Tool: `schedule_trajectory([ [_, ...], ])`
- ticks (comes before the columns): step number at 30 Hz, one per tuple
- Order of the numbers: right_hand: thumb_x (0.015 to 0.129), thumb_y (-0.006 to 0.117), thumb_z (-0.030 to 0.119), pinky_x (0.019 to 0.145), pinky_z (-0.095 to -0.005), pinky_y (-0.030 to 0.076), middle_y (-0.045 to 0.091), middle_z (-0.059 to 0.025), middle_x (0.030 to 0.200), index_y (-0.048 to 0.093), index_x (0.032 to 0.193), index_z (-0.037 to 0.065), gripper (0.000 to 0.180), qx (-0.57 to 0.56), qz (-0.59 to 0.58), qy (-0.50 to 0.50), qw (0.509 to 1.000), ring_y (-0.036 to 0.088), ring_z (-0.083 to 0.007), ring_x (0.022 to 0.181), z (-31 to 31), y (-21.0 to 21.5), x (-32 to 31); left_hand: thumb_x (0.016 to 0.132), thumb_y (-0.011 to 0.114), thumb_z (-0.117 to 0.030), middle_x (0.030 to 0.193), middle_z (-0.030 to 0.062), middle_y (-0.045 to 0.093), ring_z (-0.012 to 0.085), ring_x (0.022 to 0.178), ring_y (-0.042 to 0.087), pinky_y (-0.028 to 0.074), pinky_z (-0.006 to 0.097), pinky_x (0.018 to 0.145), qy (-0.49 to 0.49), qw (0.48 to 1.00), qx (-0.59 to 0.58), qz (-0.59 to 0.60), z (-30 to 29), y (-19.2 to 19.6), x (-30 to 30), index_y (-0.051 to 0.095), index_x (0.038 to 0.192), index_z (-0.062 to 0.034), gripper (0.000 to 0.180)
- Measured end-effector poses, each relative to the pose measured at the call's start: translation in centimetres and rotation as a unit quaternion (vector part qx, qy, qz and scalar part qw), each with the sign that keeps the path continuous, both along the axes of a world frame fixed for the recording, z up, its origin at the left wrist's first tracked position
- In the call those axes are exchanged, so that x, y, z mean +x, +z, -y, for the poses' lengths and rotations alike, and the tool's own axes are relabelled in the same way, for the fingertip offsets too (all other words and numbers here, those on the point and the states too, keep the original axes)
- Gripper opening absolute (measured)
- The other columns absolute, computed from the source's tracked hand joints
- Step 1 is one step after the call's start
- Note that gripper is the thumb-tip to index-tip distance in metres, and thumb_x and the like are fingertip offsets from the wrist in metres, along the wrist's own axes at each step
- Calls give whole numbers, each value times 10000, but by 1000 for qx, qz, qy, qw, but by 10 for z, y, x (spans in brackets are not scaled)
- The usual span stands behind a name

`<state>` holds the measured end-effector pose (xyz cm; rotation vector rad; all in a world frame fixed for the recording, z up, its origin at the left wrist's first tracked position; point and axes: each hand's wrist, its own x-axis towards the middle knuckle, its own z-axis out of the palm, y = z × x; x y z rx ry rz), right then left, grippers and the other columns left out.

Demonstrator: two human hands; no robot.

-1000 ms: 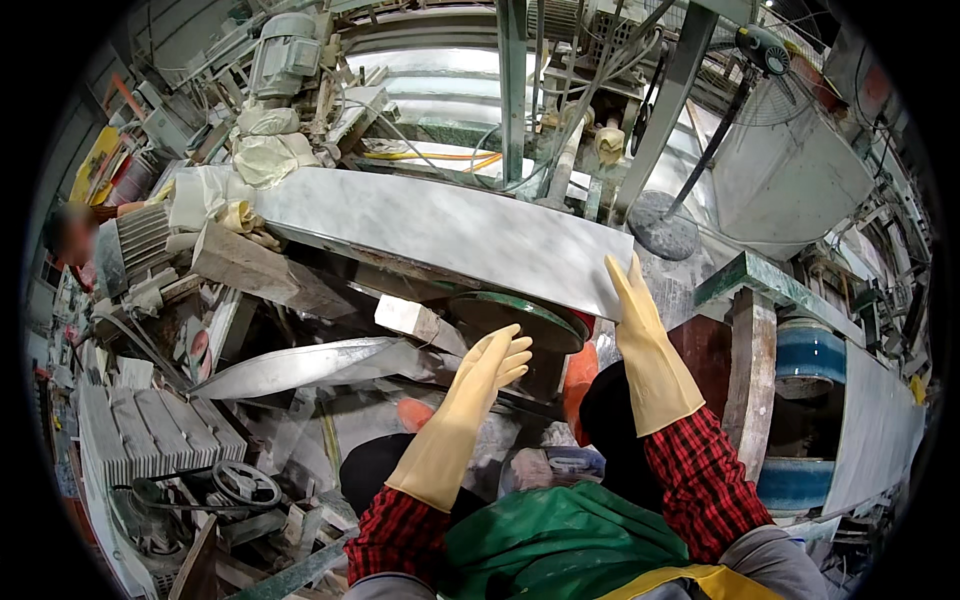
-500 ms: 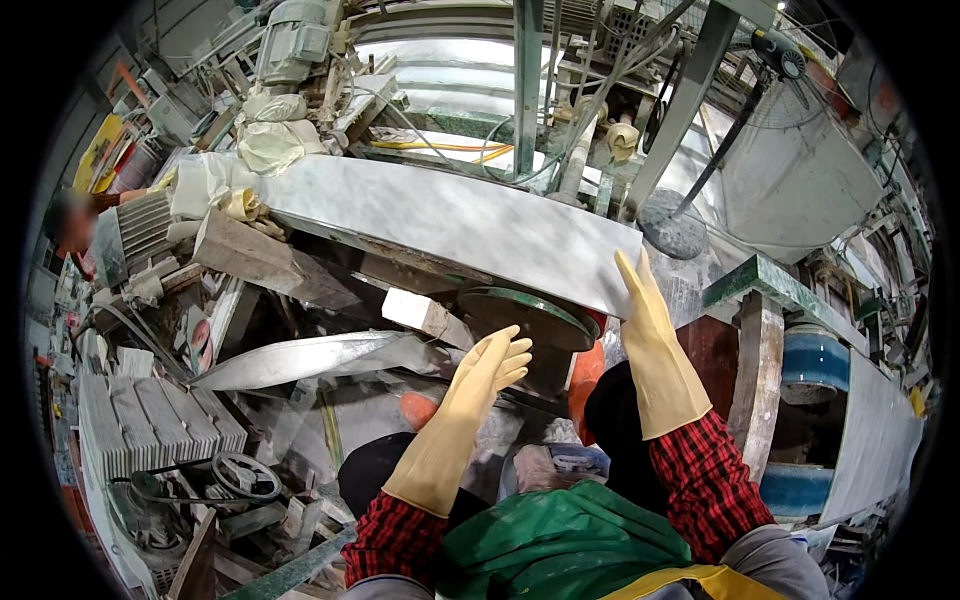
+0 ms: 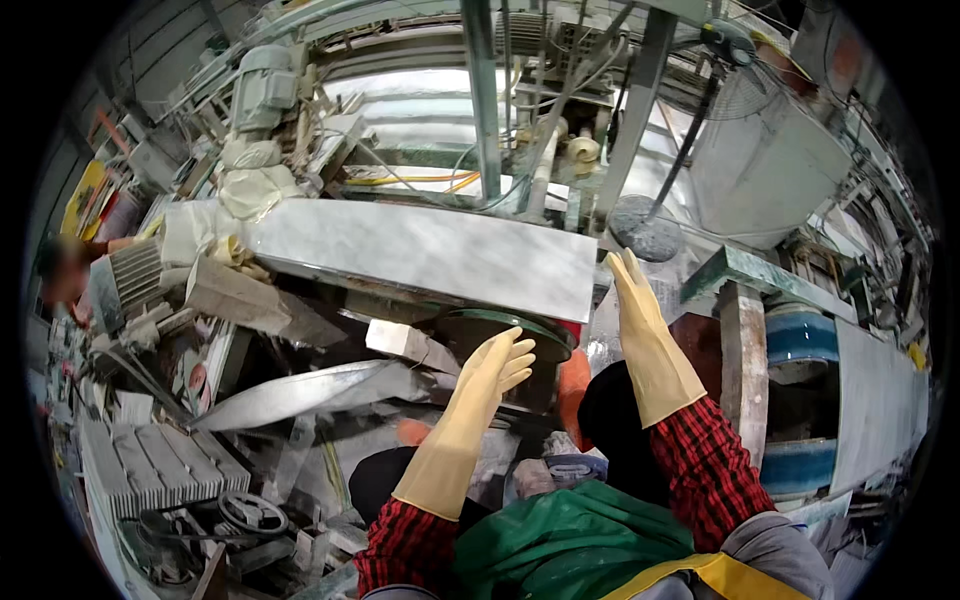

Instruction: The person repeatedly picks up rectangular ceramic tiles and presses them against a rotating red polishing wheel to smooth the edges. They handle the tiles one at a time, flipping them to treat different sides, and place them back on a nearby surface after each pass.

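Note:
A long white-grey stone slab (image 3: 420, 255) lies across the bench in front of me. My right hand (image 3: 637, 310), in a cream rubber glove, is raised just beyond the slab's right end, with a narrow gap between them. Its fingers point up and forward, straight, holding nothing. My left hand (image 3: 492, 368), gloved alike, hovers with spread fingers near the slab's front edge, palm turned inward and empty. Below that edge, a round green-rimmed disc (image 3: 510, 325) sits close to the left fingertips. A white block (image 3: 410, 343) lies left of the left hand.
A curved metal sheet (image 3: 300, 395) and a rough stone block (image 3: 250, 300) crowd the left. At the right stands a frame with blue drums (image 3: 800, 465). Beyond the slab are a green post (image 3: 482, 110) and a fan (image 3: 730, 45). Another person's arm shows far left.
The view has shifted, so the surroundings sit further left. My right hand, earlier at the slab's right end, is now a little apart from it. My left hand keeps its open pose.

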<state>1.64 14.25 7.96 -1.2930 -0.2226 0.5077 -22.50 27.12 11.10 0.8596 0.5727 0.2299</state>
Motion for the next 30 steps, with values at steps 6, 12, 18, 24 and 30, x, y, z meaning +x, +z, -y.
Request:
schedule_trajectory([
  [6,873,707,376,1128,-357,319,377,-238,1508,329,1480,-8,812,-311,175,-135,925,370,-295,1401,124,-2,80,982,575,-380,1278,179,605,250,1120,622,518,348,937,-18,999,7,-40,2,-9,17,512,1351,-26,516],
  [12,715,803,298,1032,-413,431,571,-243,1273,501,1323,-9,745,-688,391,-254,556,541,-371,1202,391,9,94,981,587,-361,1230,165,639,233,1053,649,532,346,895,-57,996,21,-68,17,-42,14,556,1316,-52,457],
  [18,742,794,318,994,-426,454,584,-213,1238,514,1255,1,665,-766,236,-363,475,545,-364,1183,548,44,46,945,623,-336,993,104,682,162,776,632,543,291,669,-75,972,77,-209,19,-106,-14,602,1172,-13,395],
  [24,796,715,301,1012,-418,414,518,-174,1336,459,1349,34,666,-804,206,-343,439,495,-342,1218,559,9,28,941,606,-264,881,91,662,197,655,611,518,313,558,-77,951,39,-298,50,-174,-53,605,1017,-44,232],
  [30,795,695,253,1046,-420,379,495,-172,1356,452,1353,35,646,-774,229,-375,456,454,-336,1266,562,5,27,958,617,-350,982,65,672,186,783,646,557,318,660,-127,928,23,-349,94,-208,-65,611,1092,-75,307],
])
